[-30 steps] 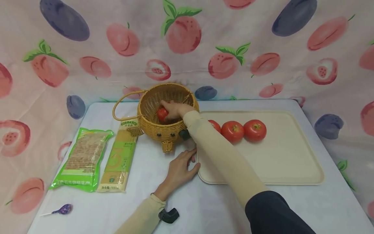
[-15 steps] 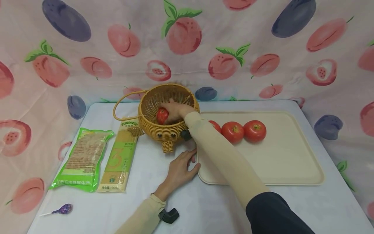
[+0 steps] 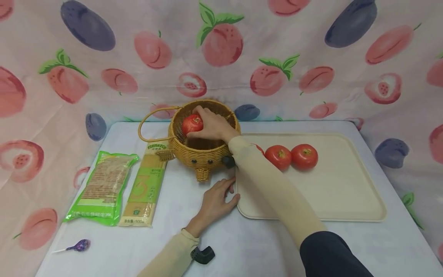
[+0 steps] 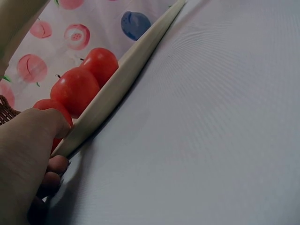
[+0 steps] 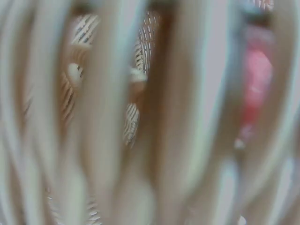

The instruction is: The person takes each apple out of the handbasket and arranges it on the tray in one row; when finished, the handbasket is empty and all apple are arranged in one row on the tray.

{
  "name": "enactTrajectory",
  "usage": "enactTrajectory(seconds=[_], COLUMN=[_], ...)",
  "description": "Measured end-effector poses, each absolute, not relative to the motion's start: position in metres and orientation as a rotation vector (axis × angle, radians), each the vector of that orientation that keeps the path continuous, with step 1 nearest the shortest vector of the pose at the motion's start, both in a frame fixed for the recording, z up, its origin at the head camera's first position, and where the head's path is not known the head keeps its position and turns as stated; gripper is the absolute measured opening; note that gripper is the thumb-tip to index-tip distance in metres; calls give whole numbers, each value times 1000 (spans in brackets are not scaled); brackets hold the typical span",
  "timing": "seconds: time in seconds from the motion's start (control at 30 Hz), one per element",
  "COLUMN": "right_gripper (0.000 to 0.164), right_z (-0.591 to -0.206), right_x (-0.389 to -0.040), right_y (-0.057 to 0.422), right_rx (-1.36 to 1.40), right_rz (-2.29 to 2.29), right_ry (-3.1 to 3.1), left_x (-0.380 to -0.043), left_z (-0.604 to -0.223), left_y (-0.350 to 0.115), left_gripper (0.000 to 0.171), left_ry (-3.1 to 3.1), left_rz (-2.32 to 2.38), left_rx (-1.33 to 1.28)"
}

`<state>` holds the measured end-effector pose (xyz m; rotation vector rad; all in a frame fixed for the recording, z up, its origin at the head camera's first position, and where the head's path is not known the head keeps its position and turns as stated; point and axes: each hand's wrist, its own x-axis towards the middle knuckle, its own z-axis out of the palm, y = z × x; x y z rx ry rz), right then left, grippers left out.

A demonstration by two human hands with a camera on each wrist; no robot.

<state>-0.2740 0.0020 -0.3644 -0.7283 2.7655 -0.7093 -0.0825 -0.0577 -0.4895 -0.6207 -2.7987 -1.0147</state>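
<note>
In the head view, my right hand reaches into an animal-faced wicker basket and grips a red tomato between thumb and fingers, level with the rim's upper opening. Blurred basket weave fills the right wrist view, with a patch of red tomato behind it. My left hand rests on the table with loosely extended fingers right at the left edge of a beige tray. Tomatoes lie in a row on the tray; the right sleeve partly hides the leftmost one.
Left of the basket lie a green and yellow spaghetti pack and a green-edged bag with brown contents. A purple lollipop lies at the front left. The basket's looped handle sticks out to the left. A fruit-print curtain hangs behind.
My right hand has lifted the tomato from deeper in the basket, bringing it up and slightly back. The left hand stays at the tray's edge. The head view has shifted slightly.
</note>
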Motion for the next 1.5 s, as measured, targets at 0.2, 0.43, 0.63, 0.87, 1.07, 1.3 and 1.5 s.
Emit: enactTrajectory(seconds=[0.2, 0.43, 0.63, 0.87, 1.07, 1.3, 1.5], right_gripper=[89, 89, 83, 80, 76, 72, 71], right_z=[-359, -350, -348, -353, -351, -336, -334], right_x=[-268, -267, -265, -260, -248, -222, -215], right_y=[9, 13, 26, 45, 58, 72, 84], right_rx=[-690, -649, -610, -651, -631, -609, -608], right_rz=[-834, -1008, -1364, -1648, -1816, -1871, -1924], right_ry=[2807, 2800, 2765, 2724, 2593, 2531, 2537], left_x=[-80, -79, -78, -79, -79, -81, -82], left_z=[-486, -485, -486, -487, -490, -490, -489], left_y=[-56, -53, -55, -58, -58, -58, -57], left_gripper=[47, 49, 48, 48, 47, 47, 47], left_ry=[-2800, -2810, -2818, -2826, -2827, -2814, -2811], left_rz=[-1015, -1033, -1017, -1008, -1006, -1012, -1005], left_rx=[-619, -622, -618, -602, -591, -595, -597])
